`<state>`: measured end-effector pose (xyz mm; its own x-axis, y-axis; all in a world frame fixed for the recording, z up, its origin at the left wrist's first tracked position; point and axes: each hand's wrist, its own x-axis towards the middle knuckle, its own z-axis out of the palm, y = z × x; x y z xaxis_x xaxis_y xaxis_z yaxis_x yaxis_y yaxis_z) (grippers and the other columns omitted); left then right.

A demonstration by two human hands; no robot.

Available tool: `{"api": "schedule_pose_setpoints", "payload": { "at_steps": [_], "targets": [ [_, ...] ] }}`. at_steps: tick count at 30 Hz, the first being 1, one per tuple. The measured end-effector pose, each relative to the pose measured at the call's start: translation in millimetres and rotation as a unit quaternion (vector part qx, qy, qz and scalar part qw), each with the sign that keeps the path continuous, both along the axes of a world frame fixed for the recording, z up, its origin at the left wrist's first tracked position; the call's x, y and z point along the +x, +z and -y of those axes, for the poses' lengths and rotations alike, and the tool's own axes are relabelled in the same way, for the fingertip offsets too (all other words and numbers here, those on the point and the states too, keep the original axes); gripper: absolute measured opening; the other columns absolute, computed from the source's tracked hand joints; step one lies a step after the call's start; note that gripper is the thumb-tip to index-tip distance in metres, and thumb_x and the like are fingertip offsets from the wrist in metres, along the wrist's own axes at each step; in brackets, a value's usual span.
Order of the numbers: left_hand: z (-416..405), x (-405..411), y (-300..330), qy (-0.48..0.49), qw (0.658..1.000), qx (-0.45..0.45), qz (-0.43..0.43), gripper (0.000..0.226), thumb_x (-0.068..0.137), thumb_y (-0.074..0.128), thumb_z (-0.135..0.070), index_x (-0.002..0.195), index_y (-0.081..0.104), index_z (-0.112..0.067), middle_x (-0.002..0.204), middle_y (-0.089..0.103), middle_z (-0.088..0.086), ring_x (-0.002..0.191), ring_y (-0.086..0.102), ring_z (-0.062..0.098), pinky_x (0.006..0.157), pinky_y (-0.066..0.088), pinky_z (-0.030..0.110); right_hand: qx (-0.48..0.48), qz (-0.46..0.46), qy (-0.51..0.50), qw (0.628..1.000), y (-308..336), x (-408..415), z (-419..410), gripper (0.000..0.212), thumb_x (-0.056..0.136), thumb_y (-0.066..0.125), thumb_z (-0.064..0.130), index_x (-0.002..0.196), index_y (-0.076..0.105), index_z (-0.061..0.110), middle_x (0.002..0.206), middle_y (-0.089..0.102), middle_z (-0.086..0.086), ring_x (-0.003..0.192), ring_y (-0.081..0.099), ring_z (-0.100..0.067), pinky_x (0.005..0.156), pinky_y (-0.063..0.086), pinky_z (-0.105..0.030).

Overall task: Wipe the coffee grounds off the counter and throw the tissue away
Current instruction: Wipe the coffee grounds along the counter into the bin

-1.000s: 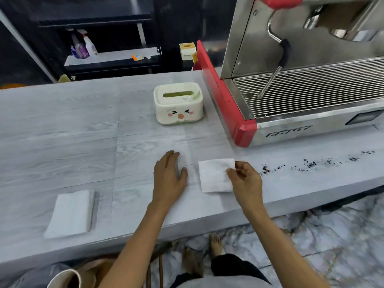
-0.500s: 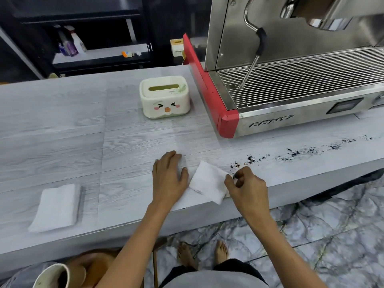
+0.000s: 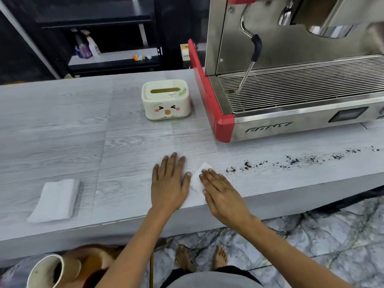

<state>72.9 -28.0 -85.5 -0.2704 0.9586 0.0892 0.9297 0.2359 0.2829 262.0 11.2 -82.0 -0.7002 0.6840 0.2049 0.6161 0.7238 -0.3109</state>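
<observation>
Tissue (image 3: 196,180), white and folded small, lies near the desk's (image 3: 124,146) front edge, pinned flat under my right hand (image 3: 220,193), fingers spread open. My left hand (image 3: 169,183) rests open and flat just beside it. Dark coffee grounds (image 3: 291,161) trail off to the right, untouched.

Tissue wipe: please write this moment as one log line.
right hand flat on tissue | left hand flat on counter | coffee grounds unwiped

Counter (image 3: 62,125): matt grey wood-grain. Espresso machine (image 3: 291,125): brushed steel w/ glossy red plastic trim. Tissue (image 3: 196,180): soft white paper.
</observation>
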Motion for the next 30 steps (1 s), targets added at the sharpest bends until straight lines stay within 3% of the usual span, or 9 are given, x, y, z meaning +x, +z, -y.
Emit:
{"api": "schedule_pose_setpoints", "payload": {
  "at_steps": [7, 11, 17, 23, 30],
  "targets": [
    [-2.9, 6.0, -1.3, 0.017, 0.999, -0.042, -0.017, 0.062, 0.098, 0.010, -0.058, 0.154, 0.007, -0.032, 0.164, 0.000, -0.002, 0.150, -0.005, 0.019, 0.120, 0.001, 0.049, -0.018, 0.018, -0.096, 0.995, -8.2, -4.5, 10.4, 0.050, 0.100, 0.030, 0.029, 0.144, 0.036, 0.007, 0.152, 0.033, -0.009, 0.143, 0.023, -0.018, 0.115, 0.023, -0.038],
    [-3.9, 7.8, -0.6, 0.020, 0.999, -0.046, -0.015, 0.062, 0.098, 0.008, -0.057, 0.154, 0.005, -0.032, 0.163, -0.002, -0.001, 0.150, -0.007, 0.019, 0.120, -0.001, 0.049, -0.020, 0.007, -0.158, 0.987, -6.4, -12.4, 16.4, 0.049, 0.099, 0.034, 0.027, 0.143, 0.038, 0.006, 0.151, 0.035, -0.008, 0.142, 0.027, -0.019, 0.113, 0.024, -0.036],
    [-9.1, 17.8, -2.5, 0.028, 0.999, -0.038, -0.011, 0.061, 0.100, 0.011, -0.049, 0.155, 0.008, -0.022, 0.163, 0.003, 0.003, 0.150, -0.002, 0.019, 0.120, 0.001, 0.050, -0.019, 0.003, -0.213, 0.977, -4.5, -1.4, 6.9, 0.049, 0.097, 0.037, 0.028, 0.140, 0.044, 0.006, 0.147, 0.041, -0.008, 0.137, 0.037, -0.020, 0.109, 0.036, -0.037],
    [-10.5, 18.7, -1.7, 0.012, 1.000, -0.021, 0.002, 0.062, 0.101, 0.015, -0.047, 0.155, 0.011, -0.016, 0.162, 0.006, 0.001, 0.149, 0.001, 0.015, 0.121, 0.002, 0.046, -0.012, -0.009, -0.207, 0.978, 2.2, 12.4, -1.4, 0.049, 0.094, 0.036, 0.033, 0.132, 0.055, 0.007, 0.141, 0.050, -0.008, 0.131, 0.045, -0.022, 0.103, 0.040, -0.039],
    [-9.2, 17.4, -0.4, -0.015, 0.999, -0.019, 0.026, 0.064, 0.101, 0.017, -0.050, 0.155, 0.010, -0.016, 0.163, 0.005, 0.001, 0.149, -0.002, 0.011, 0.122, 0.003, 0.042, 0.007, -0.014, -0.116, 0.993, -6.5, 20.6, -6.0, 0.045, 0.098, 0.037, 0.027, 0.137, 0.049, 0.007, 0.147, 0.043, -0.007, 0.140, 0.032, -0.018, 0.115, 0.023, -0.039]
  ]
}}
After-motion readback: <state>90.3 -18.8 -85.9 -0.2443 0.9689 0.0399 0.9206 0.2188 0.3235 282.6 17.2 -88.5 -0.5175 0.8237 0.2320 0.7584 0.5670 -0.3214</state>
